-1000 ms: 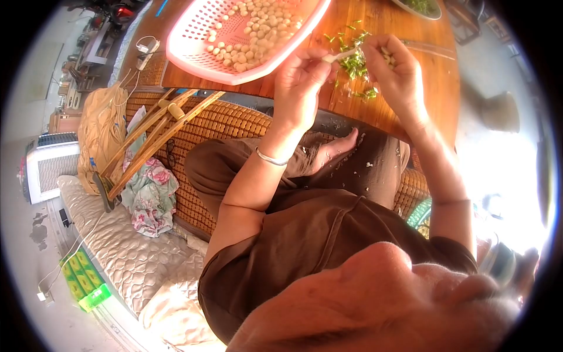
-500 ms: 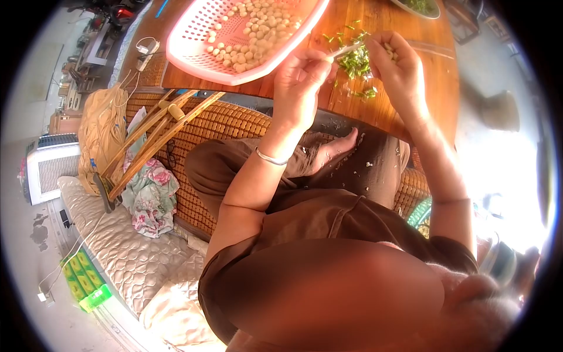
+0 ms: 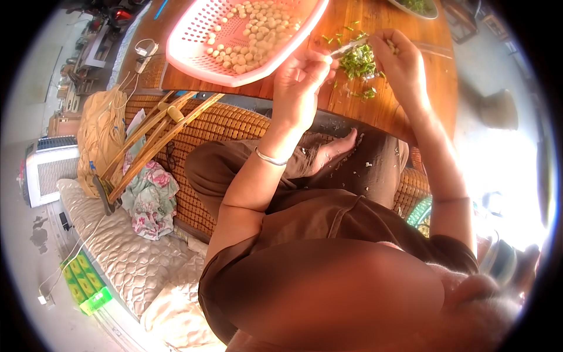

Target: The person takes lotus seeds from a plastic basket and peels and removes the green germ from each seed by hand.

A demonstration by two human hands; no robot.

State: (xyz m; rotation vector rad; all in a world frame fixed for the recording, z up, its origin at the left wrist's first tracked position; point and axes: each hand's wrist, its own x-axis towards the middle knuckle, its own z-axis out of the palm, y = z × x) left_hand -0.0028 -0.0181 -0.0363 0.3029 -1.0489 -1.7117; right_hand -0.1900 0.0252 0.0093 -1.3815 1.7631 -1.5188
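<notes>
My left hand (image 3: 300, 88), with a bracelet at the wrist, is closed in a pinch on one end of a thin, pale, blade-like strip (image 3: 350, 46). The strip's other end reaches the fingertips of my right hand (image 3: 402, 67). My right hand is curled around several small pale pieces that look like lotus seeds (image 3: 392, 49). Beneath the strip, a pile of chopped-looking green bits (image 3: 359, 63) lies on the wooden table (image 3: 404, 94). Left of my hands, a pink perforated basket (image 3: 193, 69) holds many round, pale lotus seeds (image 3: 258, 41).
A bowl (image 3: 431, 13) with green contents stands at the table's far right. My crossed legs (image 3: 246, 158) rest on a woven bamboo seat (image 3: 211, 120), with pale scraps on the trousers. Wooden crutches (image 3: 152, 141) and a floral cloth (image 3: 149, 202) lie to the left.
My right hand has shifted slightly, and more of the strip shows between my hands. Fewer of the pale pieces in my right hand are visible. My left hand stays nearly in place.
</notes>
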